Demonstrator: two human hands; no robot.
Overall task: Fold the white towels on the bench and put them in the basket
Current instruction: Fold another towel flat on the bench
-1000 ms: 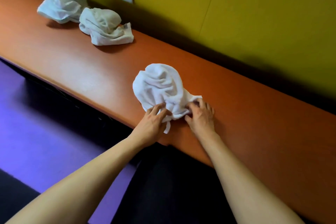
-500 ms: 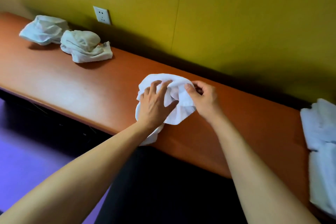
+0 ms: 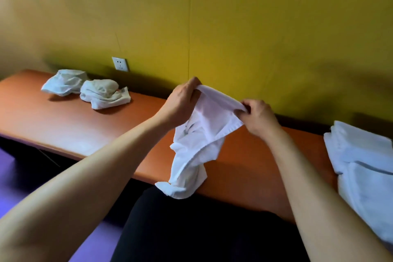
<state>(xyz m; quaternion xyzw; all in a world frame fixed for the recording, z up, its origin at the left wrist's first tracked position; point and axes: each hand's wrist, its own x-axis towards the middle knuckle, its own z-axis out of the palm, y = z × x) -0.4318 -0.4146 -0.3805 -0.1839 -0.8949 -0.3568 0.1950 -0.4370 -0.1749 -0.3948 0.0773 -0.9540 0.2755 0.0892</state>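
The towel [image 3: 197, 140] has been lifted off the table [image 3: 63, 125] and is now held in the air, where a second ago it lay bunched under the hands. One top edge is pinched by the left hand [image 3: 180, 102], the other by the right hand [image 3: 258, 117]; both grips are closed on cloth. The rest hangs crumpled, its tail past the table's front edge. Unfolding appears under way, folding still ahead. Two crumpled towels [image 3: 85, 89] are left beyond the left hand; folded ones [image 3: 361, 166] lie beyond the right. No basket is seen.
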